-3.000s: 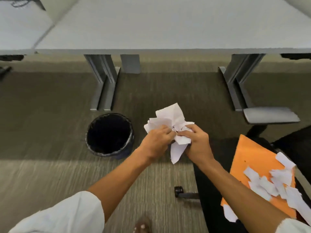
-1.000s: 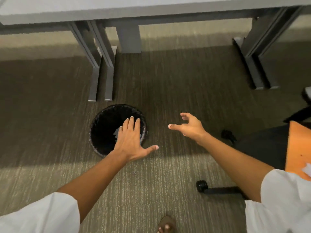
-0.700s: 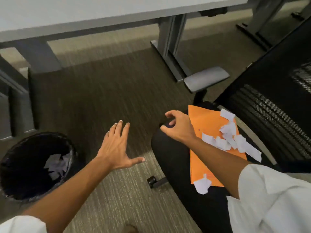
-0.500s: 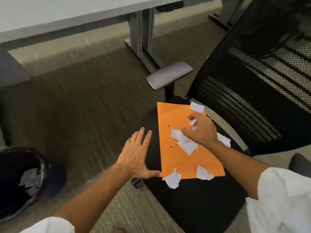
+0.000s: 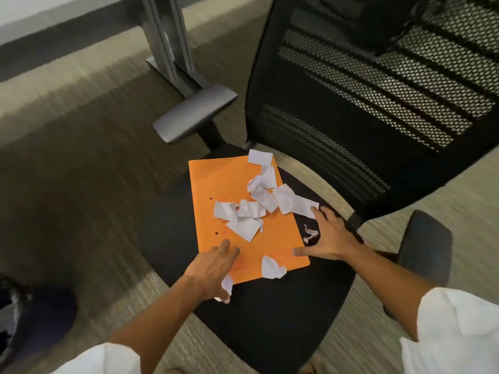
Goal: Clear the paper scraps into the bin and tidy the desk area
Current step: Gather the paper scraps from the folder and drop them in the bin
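Note:
An orange folder point(image 5: 213, 182) lies on the black seat of an office chair point(image 5: 270, 325). Several torn white paper scraps point(image 5: 251, 211) are strewn over its middle and far right corner. One more scrap point(image 5: 272, 267) sits near its front edge, and a small crumpled one point(image 5: 310, 235) lies on the seat beside it. My left hand point(image 5: 213, 268) rests open on the folder's near left corner, with a small scrap point(image 5: 227, 284) by its thumb. My right hand point(image 5: 330, 236) is spread open at the folder's right edge, fingertips touching a scrap. The black bin point(image 5: 9, 306) shows only partly at the lower left edge.
The chair's mesh backrest point(image 5: 378, 76) rises at the upper right. Grey armrests stand on the left point(image 5: 194, 114) and right point(image 5: 424, 247) of the seat. A grey desk leg point(image 5: 170, 44) stands on the carpet behind the chair.
Both hands dropped the bunched scraps into the bin, then swung right to the chair. The left hand has landed on the folder's corner and the right has moved to its right edge.

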